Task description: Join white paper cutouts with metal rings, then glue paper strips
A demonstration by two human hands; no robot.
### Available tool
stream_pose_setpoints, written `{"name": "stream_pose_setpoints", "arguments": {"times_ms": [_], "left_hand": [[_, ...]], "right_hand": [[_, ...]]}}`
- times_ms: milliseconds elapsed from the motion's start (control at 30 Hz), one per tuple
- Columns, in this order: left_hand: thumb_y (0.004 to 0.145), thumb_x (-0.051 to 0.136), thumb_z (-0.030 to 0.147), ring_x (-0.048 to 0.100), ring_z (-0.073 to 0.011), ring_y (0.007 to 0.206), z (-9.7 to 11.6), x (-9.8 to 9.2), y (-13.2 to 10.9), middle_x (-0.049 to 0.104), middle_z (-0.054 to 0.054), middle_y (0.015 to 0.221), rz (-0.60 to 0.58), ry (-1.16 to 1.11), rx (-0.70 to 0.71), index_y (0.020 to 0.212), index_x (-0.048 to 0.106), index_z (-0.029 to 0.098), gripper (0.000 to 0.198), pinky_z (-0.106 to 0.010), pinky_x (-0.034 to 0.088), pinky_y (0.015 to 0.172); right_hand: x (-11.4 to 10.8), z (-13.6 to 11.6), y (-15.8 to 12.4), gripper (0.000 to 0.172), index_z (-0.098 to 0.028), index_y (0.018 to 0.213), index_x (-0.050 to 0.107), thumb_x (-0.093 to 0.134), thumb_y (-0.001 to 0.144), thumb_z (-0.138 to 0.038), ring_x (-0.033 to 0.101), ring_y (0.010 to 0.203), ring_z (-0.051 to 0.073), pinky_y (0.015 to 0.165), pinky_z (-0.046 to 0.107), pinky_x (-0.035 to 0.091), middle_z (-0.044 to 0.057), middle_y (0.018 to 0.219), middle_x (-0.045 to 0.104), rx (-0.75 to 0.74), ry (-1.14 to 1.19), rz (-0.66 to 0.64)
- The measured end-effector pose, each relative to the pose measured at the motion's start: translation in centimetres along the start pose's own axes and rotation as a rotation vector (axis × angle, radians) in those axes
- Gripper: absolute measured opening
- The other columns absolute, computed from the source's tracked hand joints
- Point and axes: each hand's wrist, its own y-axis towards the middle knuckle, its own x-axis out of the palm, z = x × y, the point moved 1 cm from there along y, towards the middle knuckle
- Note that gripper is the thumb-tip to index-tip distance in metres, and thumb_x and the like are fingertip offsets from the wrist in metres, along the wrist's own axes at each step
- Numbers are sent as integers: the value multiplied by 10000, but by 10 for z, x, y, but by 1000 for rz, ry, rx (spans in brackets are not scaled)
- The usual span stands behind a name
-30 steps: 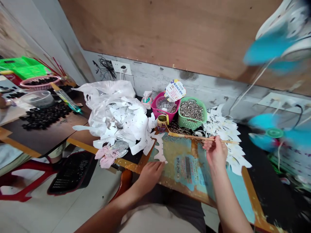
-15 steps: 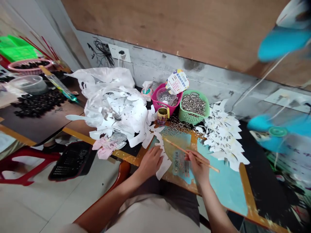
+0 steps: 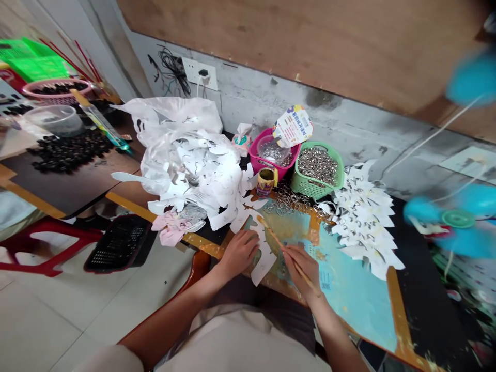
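Note:
In the head view, my right hand is closed around a thin wooden brush, whose tip points up and left over a white paper cutout. My left hand lies on the left edge of that curved, notched cutout, its fingers extended and flat. Beyond the brush tip stands a small tin with a yellow handle. Loose metal rings or clips are spread behind the blue-green work sheet.
A heap of white paper cutouts lies at left. A pink basket and a green basket hold metal pieces. Cutouts with metal pieces overlap at right, near a blue fan. Black pieces cover the left table.
My right hand has moved left with the brush, and the brush now slopes more steeply, its tip over the cutout. My left hand stays on the cutout. The view has shifted slightly.

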Motion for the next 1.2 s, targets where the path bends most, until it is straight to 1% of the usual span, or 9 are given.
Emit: {"name": "stream_pose_setpoints", "arguments": {"times_ms": [133, 367, 500, 733, 900, 1000, 1067, 1133, 1200], "left_hand": [[923, 594, 337, 638, -265, 1039, 10, 4, -12, 690, -126, 1080, -23, -30, 32, 1054, 658, 168, 223, -448, 529, 962], [927, 584, 354, 600, -295, 1190, 19, 4, -27, 654, -160, 1242, -6, -27, 21, 1178, 606, 169, 313, -557, 418, 1104], [939, 570, 362, 585, -304, 1203, 20, 5, -30, 650, -167, 1253, 4, -14, 11, 1177, 604, 150, 320, -518, 471, 1062], [946, 564, 367, 597, -296, 1164, 17, 14, -35, 642, -166, 1231, 10, 12, 7, 1159, 617, 140, 316, -471, 512, 1017], [943, 571, 369, 612, -293, 1152, 16, 15, -37, 655, -141, 1225, 19, 24, 12, 1170, 617, 164, 309, -496, 468, 1072], [943, 572, 358, 621, -290, 1145, 17, 14, -36, 663, -146, 1223, 28, 19, 17, 1187, 609, 159, 317, -508, 459, 1080], [942, 572, 349, 628, -287, 1137, 17, 14, -36, 670, -145, 1214, 34, 14, 21, 1196, 606, 164, 315, -511, 467, 1071], [939, 576, 347, 637, -289, 1126, 17, 14, -35, 676, -142, 1202, 42, 12, 27, 1195, 606, 173, 311, -516, 474, 1062], [933, 584, 353, 645, -292, 1116, 17, 14, -35, 681, -142, 1195, 49, 11, 33, 1190, 606, 175, 313, -522, 476, 1059]], "right_hand": [[6, 2, -18, 392, -294, 1288, 645, 535, 933, -171, 724, 968, 218, 878, 346, 608, 63, 1105, 736, -108, -68, -52], [2, -1, -46, 446, -290, 1303, 639, 562, 897, -123, 725, 977, 241, 862, 359, 626, 96, 1095, 713, -206, -108, -96], [-3, 3, -58, 488, -290, 1366, 594, 585, 898, -151, 696, 1077, 273, 868, 377, 629, 123, 1224, 663, -222, -108, -128], [-11, 13, -80, 645, -347, 1489, 425, 535, 915, -73, 684, 1126, 247, 950, 385, 598, 67, 1316, 655, -288, -158, -249], [-26, 10, -87, 557, -320, 1401, 549, 601, 889, -107, 683, 1108, 268, 926, 413, 610, 80, 1267, 669, -242, -61, -274], [-30, 9, -80, 415, -294, 1334, 623, 614, 920, -292, 690, 1048, 273, 874, 406, 622, 113, 1247, 629, -196, -30, -160], [-28, 8, -72, 445, -262, 1336, 627, 621, 915, -409, 683, 1033, 280, 855, 410, 623, 142, 1270, 585, -159, -33, -94], [-24, 6, -65, 434, -243, 1328, 629, 640, 913, -370, 679, 1043, 273, 879, 406, 615, 145, 1245, 605, -119, -43, -74], [-19, 3, -60, 376, -237, 1297, 644, 628, 921, -223, 695, 1031, 245, 899, 374, 611, 124, 1180, 665, -116, -51, -73]]}}
